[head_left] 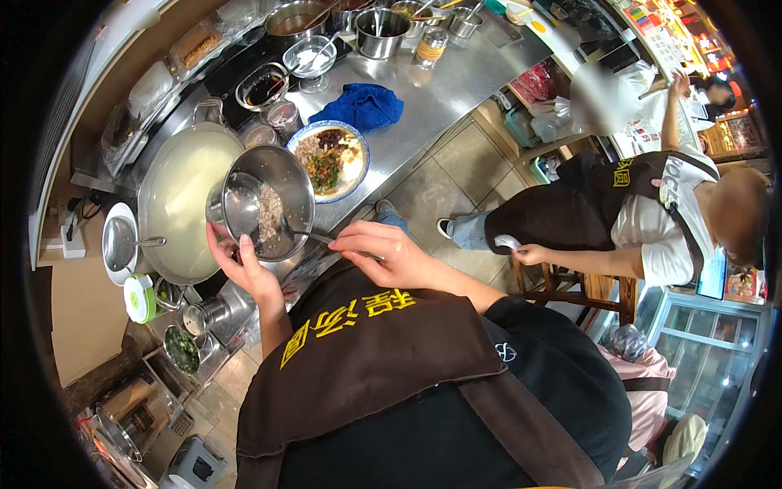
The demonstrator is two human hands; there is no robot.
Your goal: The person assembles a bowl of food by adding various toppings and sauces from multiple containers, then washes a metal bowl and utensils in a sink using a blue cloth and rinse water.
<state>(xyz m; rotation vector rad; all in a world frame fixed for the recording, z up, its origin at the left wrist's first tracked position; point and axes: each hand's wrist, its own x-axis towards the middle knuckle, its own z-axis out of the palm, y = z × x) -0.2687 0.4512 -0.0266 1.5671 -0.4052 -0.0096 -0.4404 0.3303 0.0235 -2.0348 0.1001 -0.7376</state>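
Note:
My left hand (pixel 247 269) supports a deep stainless-steel pot (pixel 293 165) from below, its thumb against the outer wall. The pot is tilted with its mouth towards me, and a crumbly, pale brown minced food (pixel 269 214) clings inside. Between the fingers of my right hand (pixel 385 253) is the handle of a metal spoon (pixel 308 234), whose head rests in that food. Just beyond the pot, a blue-rimmed bowl (pixel 365 165) on the steel counter holds brown mince, dark bits, chopped green and orange topping and something pale. A large pan of cloudy liquid (pixel 183 183) stands left of the pot.
A blue cloth (pixel 360 107) lies behind the bowl. Sauce dishes, shakers and steel pots (pixel 382 40) line the counter's (pixel 452 67) back. At left are a perforated skimmer (pixel 119 241) and a green-lidded container (pixel 139 298). A co-worker in a brown apron (pixel 550 208) stands at right.

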